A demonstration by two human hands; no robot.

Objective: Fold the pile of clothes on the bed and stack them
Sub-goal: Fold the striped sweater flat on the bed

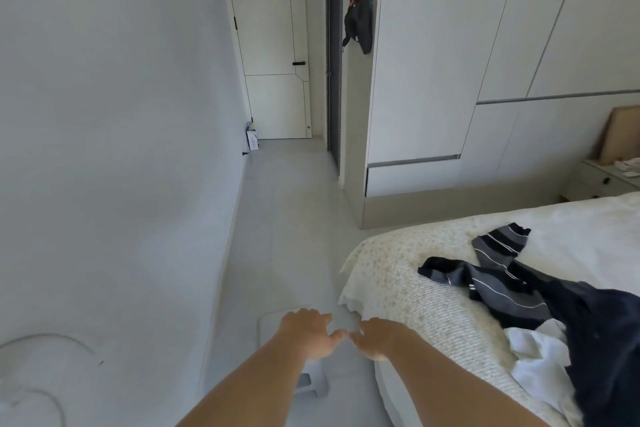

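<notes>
Pile of clothes: unfolded, sprawled on the bed's near right part, running out of view at the right edge; nothing folded or stacked yet.
Bed: large, rounded corner, cream quilted cover with a fine speckled print and a scalloped hem hanging at the corner; smoother white bedding farther back.
Risk, pile: garments overlapping, so lifting one likely to drag another along and off the bed's edge onto the floor.
Risk, surface: soft, wrinkling cover likely to bunch under a garment being smoothed, leaving crooked folds and a leaning stack.
Dark navy garment: biggest piece, limp, heavily creased, partly cut off by the frame; sort of garment unclear.
Striped garment: grey and black bands with thin white lines, soft knit look, two long parts splayed toward the bed's corner.
White garment: thin, crumpled, tucked beside and partly under the navy one; easily missed or pulled out by accident.
Stool: pale plastic, on the floor below the hands; possible trip point beside the bed.
Left hand: empty, fingers loosely spread, palm down above the floor.
Right hand: empty, fingers relaxed, at the bed's corner, thumb tips nearly meeting; both well apart from the pile.
</notes>
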